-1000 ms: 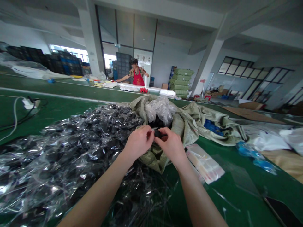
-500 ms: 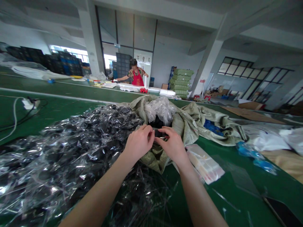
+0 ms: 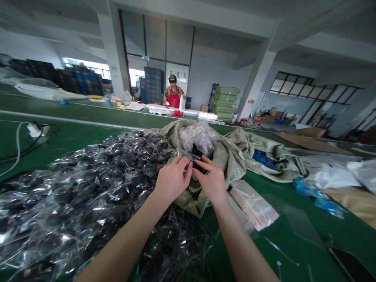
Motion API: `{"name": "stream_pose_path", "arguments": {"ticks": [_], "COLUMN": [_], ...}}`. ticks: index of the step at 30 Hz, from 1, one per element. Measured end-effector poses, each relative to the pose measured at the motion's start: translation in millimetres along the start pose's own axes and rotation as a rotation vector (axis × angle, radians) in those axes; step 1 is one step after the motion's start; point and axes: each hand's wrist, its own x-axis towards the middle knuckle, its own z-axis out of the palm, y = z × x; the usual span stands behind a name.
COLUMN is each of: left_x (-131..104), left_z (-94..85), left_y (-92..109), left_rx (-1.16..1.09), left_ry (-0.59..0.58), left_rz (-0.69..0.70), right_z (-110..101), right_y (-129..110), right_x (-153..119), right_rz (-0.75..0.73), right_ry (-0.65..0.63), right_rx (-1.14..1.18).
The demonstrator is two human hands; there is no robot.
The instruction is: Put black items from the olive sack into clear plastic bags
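My left hand [image 3: 174, 174] and my right hand [image 3: 212, 176] meet in front of an olive woven sack [image 3: 235, 156]. Thumbs and fingertips of both pinch a clear plastic bag [image 3: 192, 156], with something black in or just behind it. My fingers partly cover that dark item, so its shape is unclear. Left of the hands spreads a large heap of black items in clear bags [image 3: 111, 176]. Crumpled clear plastic [image 3: 199, 135] lies in the sack's mouth. By my right wrist is a stack of flat clear bags [image 3: 254, 205].
A phone [image 3: 351, 260] lies at the table's near right corner. Blue plastic wrap [image 3: 320, 196] and a second olive sack [image 3: 267, 154] are to the right. A power strip [image 3: 38, 129] with cables sits at the left. A person in a red apron [image 3: 174, 98] stands across the tables.
My hands stay close together, and the clear bag's edge now shows above the fingertips. My right forearm has shifted slightly left, baring more flat bags. The far person has straightened, drawing an arm in.
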Motion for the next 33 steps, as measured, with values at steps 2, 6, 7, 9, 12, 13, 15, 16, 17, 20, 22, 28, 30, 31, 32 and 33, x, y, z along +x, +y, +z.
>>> {"name": "stream_pose_path", "arguments": {"ticks": [2,6,7,9,12,13,15,16,17,20,22,28,30,31,32,33], "left_x": [0,-1,-2,-2,-2,-2,-3,-3,-2,-1,0,4,6,7,8,10], "left_z": [-0.2,-0.8,-0.9,-1.2,-1.6,-1.8,-1.9,-1.8,-1.5,0.7,2.9,4.0,0.3,-2.2,-5.0,-7.9], "left_y": [0,1,1,2,2,2,3,3,3,0,-2,-6,-8,-10,-13,-16], "left_rx": [0.010,0.026,0.027,0.033,0.045,0.050,0.053,0.049,0.041,0.003,-0.038,-0.232,-0.297,-0.322,-0.340,-0.349], "left_ry": [0.002,-0.003,0.000,0.008,0.011,0.007,-0.009,-0.018,-0.025,-0.032,-0.036,-0.099,-0.136,-0.137,-0.115,-0.075], "left_rz": [-0.001,-0.001,0.003,0.009,0.005,0.003,0.004,0.009,0.014,0.021,0.007,-0.066,-0.040,-0.027,-0.018,-0.013], "right_z": [1,1,2,3,6,7,9,9,10,11,11,6,3,0,-4,-8], "right_y": [-1,-5,-6,-6,-4,-3,-2,-2,-2,-5,-7,-5,-3,-1,0,0], "right_x": [-1,-3,-4,-5,-7,-8,-9,-10,-10,-11,-11,-5,-2,0,2,4], "right_rz": [-0.001,0.014,0.005,-0.028,-0.071,-0.077,-0.085,-0.090,-0.094,-0.097,-0.085,-0.069,-0.073,-0.076,-0.081,-0.089], "right_ry": [0.011,0.038,0.043,0.053,0.077,0.088,0.104,0.105,0.105,0.090,0.064,-0.113,-0.134,-0.147,-0.172,-0.213], "right_rx": [-0.006,-0.007,-0.014,-0.035,-0.063,-0.068,-0.071,-0.067,-0.058,-0.020,-0.005,0.020,0.026,0.034,0.048,0.069]}}
